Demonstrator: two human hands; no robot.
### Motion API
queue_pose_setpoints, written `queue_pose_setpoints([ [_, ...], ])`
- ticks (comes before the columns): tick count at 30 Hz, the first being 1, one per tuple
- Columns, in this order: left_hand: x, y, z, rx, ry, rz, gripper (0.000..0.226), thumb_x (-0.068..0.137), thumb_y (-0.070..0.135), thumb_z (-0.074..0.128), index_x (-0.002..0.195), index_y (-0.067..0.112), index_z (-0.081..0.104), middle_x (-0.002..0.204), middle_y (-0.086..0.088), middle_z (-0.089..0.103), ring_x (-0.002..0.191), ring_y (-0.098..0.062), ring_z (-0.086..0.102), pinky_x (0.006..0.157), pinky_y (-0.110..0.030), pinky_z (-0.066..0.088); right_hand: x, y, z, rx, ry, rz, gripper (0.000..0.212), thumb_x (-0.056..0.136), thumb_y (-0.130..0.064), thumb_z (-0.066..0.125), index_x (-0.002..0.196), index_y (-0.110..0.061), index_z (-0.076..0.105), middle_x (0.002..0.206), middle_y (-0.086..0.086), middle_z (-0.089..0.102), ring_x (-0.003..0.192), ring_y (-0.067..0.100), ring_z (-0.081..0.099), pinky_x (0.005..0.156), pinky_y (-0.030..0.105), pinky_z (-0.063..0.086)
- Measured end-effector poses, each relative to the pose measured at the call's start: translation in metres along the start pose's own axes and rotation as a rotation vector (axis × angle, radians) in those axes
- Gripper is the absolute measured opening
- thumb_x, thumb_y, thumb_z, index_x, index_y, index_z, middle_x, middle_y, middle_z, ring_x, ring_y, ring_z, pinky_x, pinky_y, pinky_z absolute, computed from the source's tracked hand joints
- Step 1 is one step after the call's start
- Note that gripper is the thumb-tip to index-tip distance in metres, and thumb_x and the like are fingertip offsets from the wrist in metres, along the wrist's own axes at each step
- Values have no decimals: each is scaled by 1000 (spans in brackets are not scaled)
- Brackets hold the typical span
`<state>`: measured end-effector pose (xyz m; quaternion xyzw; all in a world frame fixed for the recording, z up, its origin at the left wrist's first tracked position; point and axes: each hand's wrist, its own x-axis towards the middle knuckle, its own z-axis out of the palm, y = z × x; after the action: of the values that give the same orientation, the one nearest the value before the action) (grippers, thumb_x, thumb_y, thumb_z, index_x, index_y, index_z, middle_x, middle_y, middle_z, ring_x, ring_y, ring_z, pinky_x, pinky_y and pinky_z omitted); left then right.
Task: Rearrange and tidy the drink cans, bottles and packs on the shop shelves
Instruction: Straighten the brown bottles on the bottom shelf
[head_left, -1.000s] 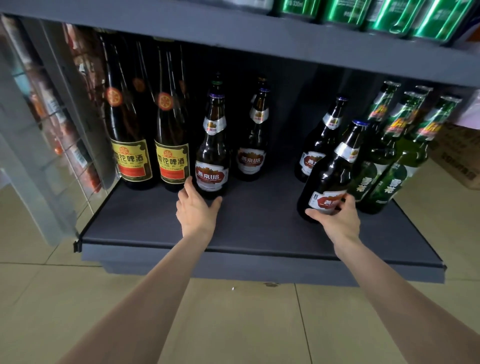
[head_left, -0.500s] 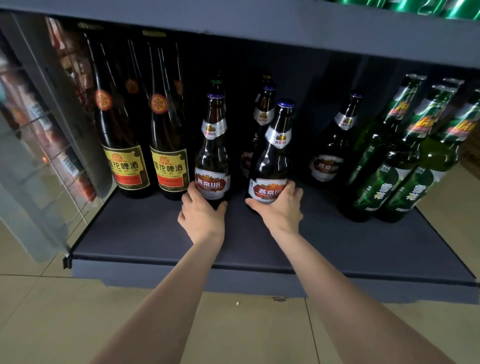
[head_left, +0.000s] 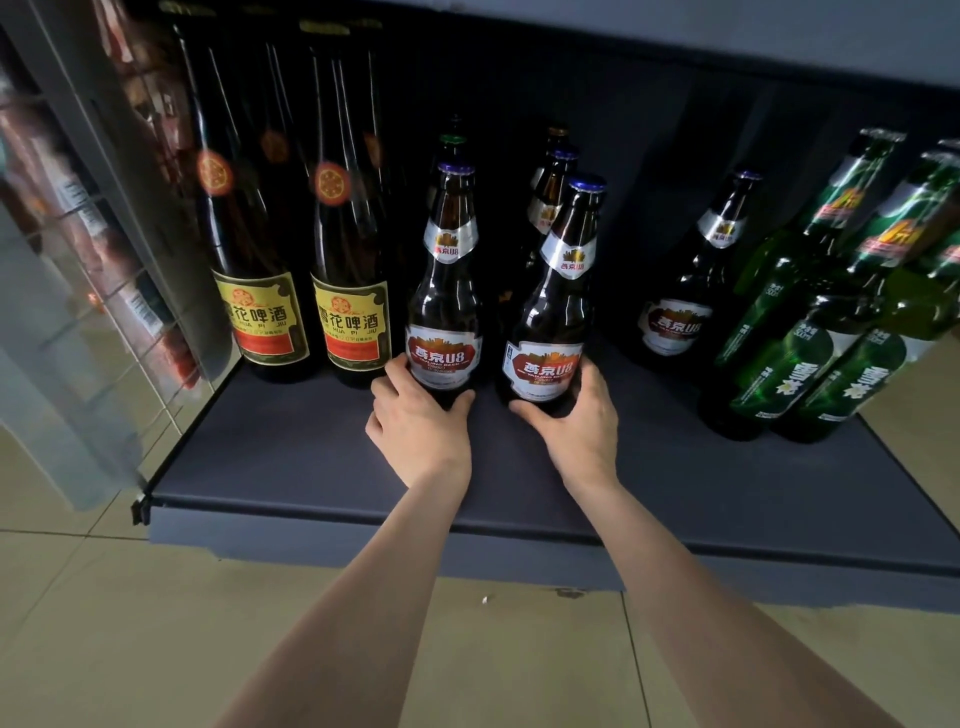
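Head cam: both forearms reached onto the dark shelf (head_left: 311, 457). Left hand (head_left: 418, 431) was curled round the base of one Yanjing U8 bottle (head_left: 444, 312); right hand (head_left: 582, 426) gripped a second U8 bottle (head_left: 556, 322) just beside it, both upright. Left of the left hand stood two tall Snow beer bottles (head_left: 306, 249). Right of the right hand: a lone U8 bottle (head_left: 691, 291), then green bottles (head_left: 810, 332). More brown bottles (head_left: 550, 182) sat behind.

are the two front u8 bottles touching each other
Apart: the head view shows a dark gap between the left U8 bottle and the right U8 bottle.
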<state>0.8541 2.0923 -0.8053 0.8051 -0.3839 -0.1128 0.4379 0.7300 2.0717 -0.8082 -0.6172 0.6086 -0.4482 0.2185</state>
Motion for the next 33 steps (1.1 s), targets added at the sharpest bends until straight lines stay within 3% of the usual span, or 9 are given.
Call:
queue_pose_setpoints([
  [2,0,-1,1,8,1,0,71,74,33,75,130,15,35,124,-7,46,119,-25,46,103,-36,28,1,1,1,-6,5,-14,81,65,-28,83,133,-11,43,128,3,51,118,17,50,97,22,37],
  [5,0,0,1,7,0,4,71,75,33,74,131,15,35,125,-7,46,119,-25,45,104,-36,27,0,0,6,-46,15,-38,81,64,-31,84,132,-10,43,126,4,52,116,21,51,103,41,39],
  [7,0,-1,1,6,0,5,71,75,33,74,131,15,35,126,-7,46,120,-24,45,104,-35,27,1,-2,9,-71,15,-39,82,65,-33,83,132,-11,43,127,3,53,118,21,51,104,47,37],
  [17,-3,-3,-4,-58,-27,39,68,78,29,72,134,14,36,128,-8,45,120,-26,44,105,-36,25,0,-4,15,-87,25,-19,82,67,-33,81,135,-12,39,131,1,50,123,20,48,107,49,33],
  [20,-6,-3,-9,-114,-1,45,59,78,22,72,127,8,42,123,-13,45,113,-31,47,100,-41,30,2,-5,14,-70,-20,7,83,68,-32,81,135,-12,37,132,3,49,124,21,46,108,49,32],
  [22,-11,-2,-13,-143,34,45,49,79,19,71,119,5,46,117,-14,46,106,-33,49,93,-41,33,3,-5,8,-15,-90,41,88,68,-32,81,138,-13,33,135,3,47,126,21,44,110,44,32],
  [24,-19,-2,-15,-143,45,134,39,80,16,69,112,4,51,109,-13,49,102,-31,50,88,-40,35,5,-3,-7,87,-136,97,89,69,-29,81,141,-14,30,136,2,46,124,16,45,105,28,35],
  [28,-42,5,-6,-142,-97,356,43,81,19,69,119,8,51,112,-8,54,107,-26,49,88,-35,36,17,15,-48,186,60,211,70,76,-21,76,134,-9,39,130,9,51,109,13,52,92,24,41],
  [33,-50,28,19,-67,-136,172,69,79,34,71,134,9,38,127,-9,39,112,-26,46,93,-40,36,48,33,-69,11,183,247,82,79,-24,73,142,-2,26,143,16,34,131,28,37,106,32,31],
])
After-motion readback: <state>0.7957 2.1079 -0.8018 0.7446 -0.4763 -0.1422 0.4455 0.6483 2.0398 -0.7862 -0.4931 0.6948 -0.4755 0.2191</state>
